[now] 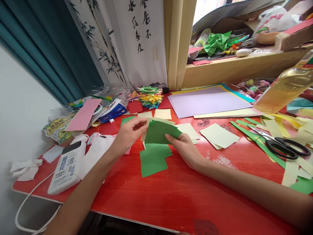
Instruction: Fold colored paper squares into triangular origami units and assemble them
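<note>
A small stack of green paper squares (160, 131), with pale sheets behind it, is held up between both hands over the red table. My left hand (132, 133) pinches its upper left corner. At the right edge of the stack, my right hand (182, 143) grips it with the thumb on top. Green squares (153, 162) lie on the table just below the stack. Pale cream squares (219, 135) rest to the right, and others (162, 114) lie behind.
Black-handled scissors (285, 147) lie on paper strips at the right, near a tilted bottle (283, 88). Large lilac sheets (207, 99) lie at the back. A white device (67, 168) with a cable sits at the left on the red table (137, 195).
</note>
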The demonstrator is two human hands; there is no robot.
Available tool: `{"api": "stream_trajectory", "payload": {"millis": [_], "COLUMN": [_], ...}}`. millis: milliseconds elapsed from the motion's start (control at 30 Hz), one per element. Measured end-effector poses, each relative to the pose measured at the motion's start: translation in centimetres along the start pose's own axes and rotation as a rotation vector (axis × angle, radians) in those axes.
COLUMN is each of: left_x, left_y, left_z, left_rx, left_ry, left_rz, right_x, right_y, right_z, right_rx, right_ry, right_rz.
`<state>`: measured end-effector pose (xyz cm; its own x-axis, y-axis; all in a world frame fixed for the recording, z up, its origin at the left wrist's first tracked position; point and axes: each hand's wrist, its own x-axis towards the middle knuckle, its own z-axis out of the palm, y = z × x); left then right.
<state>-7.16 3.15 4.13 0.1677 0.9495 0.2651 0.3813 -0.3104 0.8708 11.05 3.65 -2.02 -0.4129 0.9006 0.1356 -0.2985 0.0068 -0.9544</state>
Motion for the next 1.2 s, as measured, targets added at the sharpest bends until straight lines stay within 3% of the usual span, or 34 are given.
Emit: {"api": "stream_trajectory", "payload": {"millis": [100,533,833,1200], "left_x": [0.08,0.18,0.03,-0.03], "left_y": [-0.33,-0.61,-0.65,-0.86], "left_z": [-0.19,0.25,0.60,0.72], "left_rx": [0.067,0.015,-0.163,-0.449], "left_ry": [-0.050,0.095,0.090,-0.077], "left_rz": [-0.018,-0.066,-0.110,-0.148], "right_x": [-0.02,-0.03,-0.13,-0.16], "right_y": [-0.05,0.21,0.04,-0.09], "right_z": [0.04,0.02,0.11,0.14], "right_rx": [0.014,-0.007,0.031,0.083], "right_ry": [0.002,0.008,0.000,0.009], "right_rz": [0.009,0.049,0.037,0.027]}}
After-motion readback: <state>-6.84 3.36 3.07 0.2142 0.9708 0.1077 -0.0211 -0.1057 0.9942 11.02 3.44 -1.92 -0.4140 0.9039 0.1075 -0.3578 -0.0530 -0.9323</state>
